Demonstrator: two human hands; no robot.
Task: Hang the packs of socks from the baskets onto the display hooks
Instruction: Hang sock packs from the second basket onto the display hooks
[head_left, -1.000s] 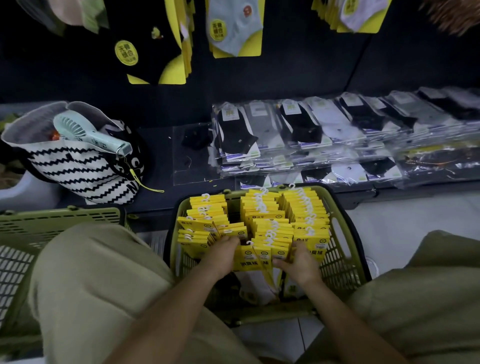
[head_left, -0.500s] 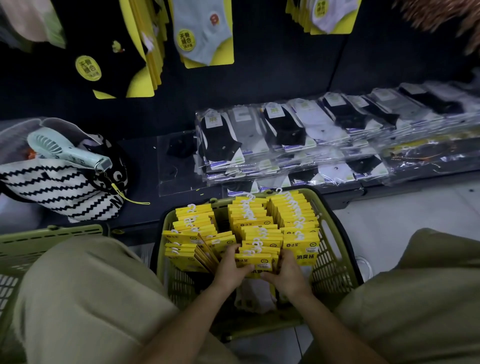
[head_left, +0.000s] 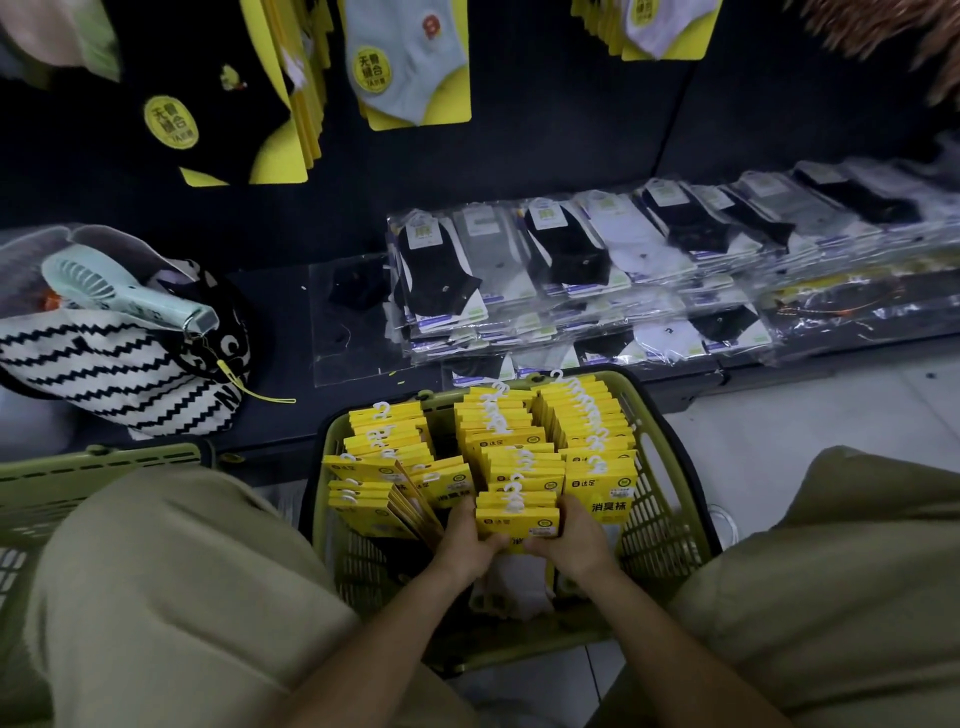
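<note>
Looked down on a green basket (head_left: 667, 512) on the floor between the knees, filled with yellow sock packs (head_left: 584, 415) standing on edge in three rows, white hooks upward, the left row leaning and fanned out, something white (head_left: 514, 590) lying low at the near end. Glimpsed a second green basket (head_left: 104, 462) to the left, mostly behind a trouser leg, contents hidden. Saw beyond it a black-and-white zigzag bag (head_left: 119, 376) resting on the dark ledge, a pale green handheld fan (head_left: 122, 296) poking from its mouth. Noted clear-bagged socks (head_left: 571, 260) stacked in overlapping rows along the same ledge behind the first basket, and carded socks (head_left: 410, 67) hung on the dark wall above. Reached both forearms down into the basket from the near side. Gripped the front bundle (head_left: 517, 517) of the middle row from either side: left hand (head_left: 467, 545) curled round its left edge, right hand (head_left: 579, 540) curled round its right edge, knuckles nearly meeting below it. Held the bundle upright inside the basket, among the other packs, not yet on any hook.
</note>
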